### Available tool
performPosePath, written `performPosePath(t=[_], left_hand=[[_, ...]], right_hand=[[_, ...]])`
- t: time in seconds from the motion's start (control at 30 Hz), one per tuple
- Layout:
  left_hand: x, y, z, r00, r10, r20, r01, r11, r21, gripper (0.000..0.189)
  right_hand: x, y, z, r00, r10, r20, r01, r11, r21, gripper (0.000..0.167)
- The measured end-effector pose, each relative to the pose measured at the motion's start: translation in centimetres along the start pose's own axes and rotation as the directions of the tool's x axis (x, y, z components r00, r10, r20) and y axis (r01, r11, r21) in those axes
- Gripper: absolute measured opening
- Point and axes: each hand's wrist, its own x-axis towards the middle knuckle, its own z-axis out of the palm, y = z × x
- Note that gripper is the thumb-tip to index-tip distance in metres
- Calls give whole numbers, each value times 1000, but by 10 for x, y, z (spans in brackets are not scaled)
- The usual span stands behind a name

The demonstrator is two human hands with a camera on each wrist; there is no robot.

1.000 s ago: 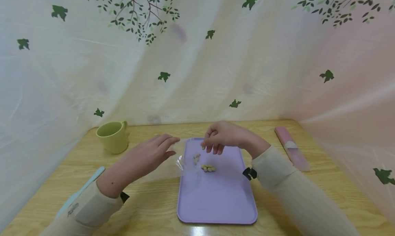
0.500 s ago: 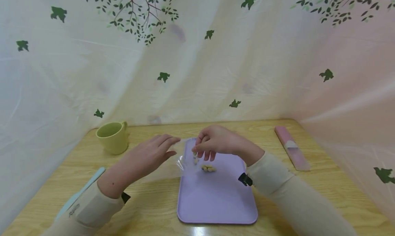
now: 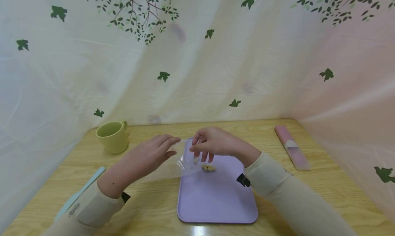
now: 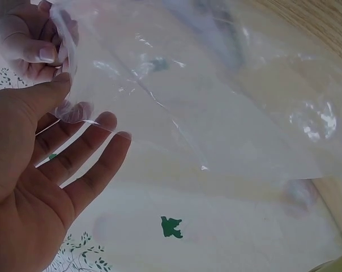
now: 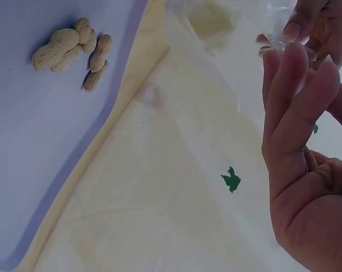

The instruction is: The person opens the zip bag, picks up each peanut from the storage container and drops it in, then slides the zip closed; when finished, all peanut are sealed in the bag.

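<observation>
My left hand [image 4: 35, 170] pinches the edge of a clear plastic bag [image 4: 171, 113] between thumb and forefinger, its other fingers spread. The bag overlaps the left side of a lilac tray [image 3: 219, 198]. My right hand [image 3: 216, 143] is at the bag's mouth, right beside the left fingertips, forefinger and thumb drawn together. In the right wrist view its fingers hide their own tips, so I cannot tell whether a peanut is between them. Below on the tray lie several unshelled peanuts [image 5: 58, 48], with a narrower peanut pair [image 5: 100, 54] beside them, seen through the bag in the head view.
A green mug [image 3: 112, 138] stands at the back left. Near my left forearm lies a light-blue utensil [image 3: 78, 191]. A pink case [image 3: 291, 148] is on the right of the wooden table [image 3: 154, 212]. A leaf-printed curtain [image 3: 197, 58] hangs behind.
My right hand has moved left and slightly down to the bag's mouth. The peanut seen at its fingertips one second ago is not visible now. The left hand and bag have stayed nearly still.
</observation>
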Motion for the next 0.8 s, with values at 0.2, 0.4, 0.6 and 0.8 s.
performPosePath(t=[0.2, 0.4, 0.6, 0.8], left_hand=[[-2, 0, 0, 1000, 7, -14, -7, 1000, 4, 46], [-2, -1, 2, 999, 24, -40, -24, 1000, 6, 47], [-3, 0, 2, 999, 18, -28, -19, 1000, -13, 47], [-2, 0, 5, 999, 29, -44, -29, 1000, 1, 46]], right_hand=[[0, 5, -4, 998, 14, -56, -16, 999, -43, 26], [13, 24, -13, 996, 48, -78, -51, 998, -40, 26], [32, 46, -13, 992, 113, -46, -115, 993, -24, 28], [57, 57, -8, 991, 134, 3, -134, 988, -76, 24]])
